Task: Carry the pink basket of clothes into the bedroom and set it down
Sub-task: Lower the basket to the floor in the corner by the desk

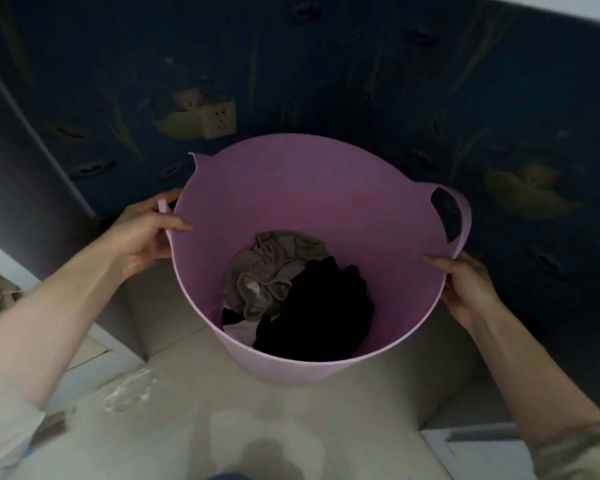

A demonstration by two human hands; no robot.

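The pink basket [291,188] fills the middle of the head view, a round plastic tub seen from above. Inside at its bottom lie a grey garment [271,268], a black garment [326,310] and a bit of white cloth. My left hand [142,233] grips the basket's left rim at a broken handle, thumb inside the rim. My right hand [465,285] holds the right rim just below the intact loop handle [461,216]. Whether the basket's base touches the floor is hidden by its own wall.
A dark blue patterned wall [361,64] rises right behind the basket, with a beige socket [219,117] on it. A dark door or panel [25,174] stands at the left. Pale floor tiles [222,410] lie below, with a clear plastic scrap [129,393] at lower left.
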